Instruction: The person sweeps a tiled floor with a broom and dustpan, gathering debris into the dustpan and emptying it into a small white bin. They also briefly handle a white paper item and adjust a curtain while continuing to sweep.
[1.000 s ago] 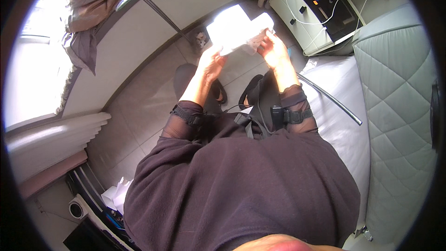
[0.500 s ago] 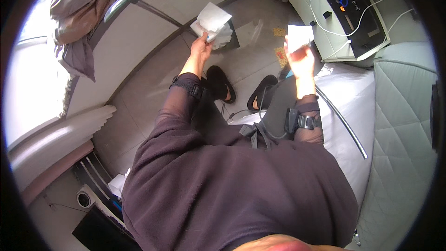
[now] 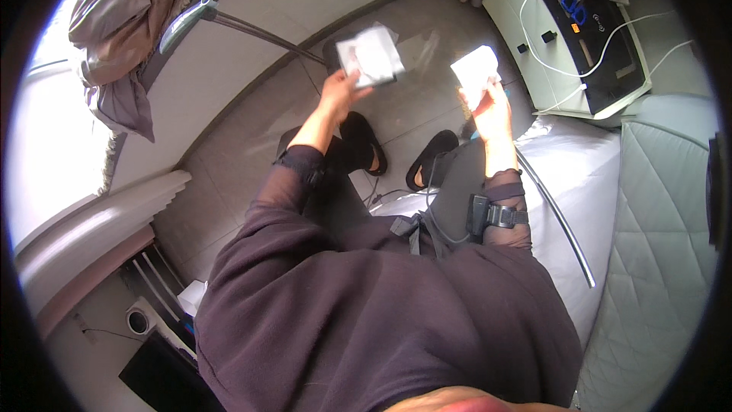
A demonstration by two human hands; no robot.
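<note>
My left hand (image 3: 341, 97) is closed on a few flat, white paper-like sheets (image 3: 375, 55), thumb on top; blur hides their detail. Further right, my right hand (image 3: 492, 113) grips a folded white paper (image 3: 474, 75) from below, fingers bent behind it. The two papers are held up apart from each other, above the grey floor. My black shoes (image 3: 432, 154) are below, between the two forearms.
At the far right stands a white cabinet (image 3: 515, 80) with a black top, blue scissors (image 3: 572, 9) and white cables. A metal rod (image 3: 560, 223) lies on the pale bedding, beside a quilted grey-green panel (image 3: 662, 236). Along the left wall leans a pole (image 3: 263, 34).
My left hand has shifted right with its sheets, now tilted differently. My right hand has turned its paper leftward and lowered slightly. The view has shifted a little.
</note>
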